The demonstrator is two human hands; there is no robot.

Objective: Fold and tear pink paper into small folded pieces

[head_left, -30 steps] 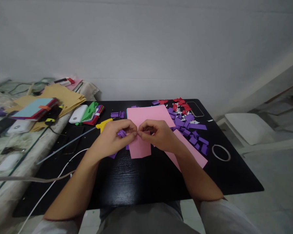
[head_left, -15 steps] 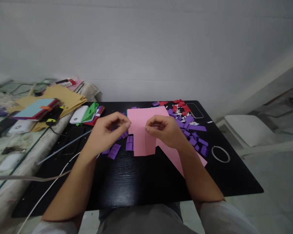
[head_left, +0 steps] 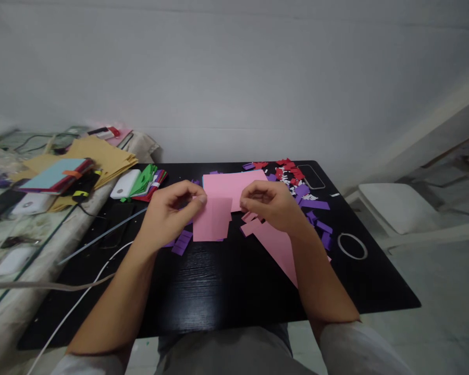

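Note:
My left hand (head_left: 170,213) pinches the upper left corner of a pink paper piece (head_left: 211,220) and holds it just above the black table (head_left: 219,291). My right hand (head_left: 271,205) is closed in a pinch on a small pink strip (head_left: 253,224) that hangs below its fingers. A larger pink sheet (head_left: 229,186) lies flat behind both hands. Another long pink piece (head_left: 279,250) lies under my right forearm. Small purple paper pieces (head_left: 182,242) lie under my left hand.
A pile of purple scraps (head_left: 315,216) and red scraps (head_left: 289,169) lies to the right. A tape ring (head_left: 352,246) sits near the right edge. Green and red sheets (head_left: 148,182), a white device (head_left: 125,183), brown envelopes (head_left: 97,153) and white cables (head_left: 82,291) lie left.
My hands have drawn apart. The pink piece has split: the larger part went left with my left hand, and a small strip stayed in my right hand.

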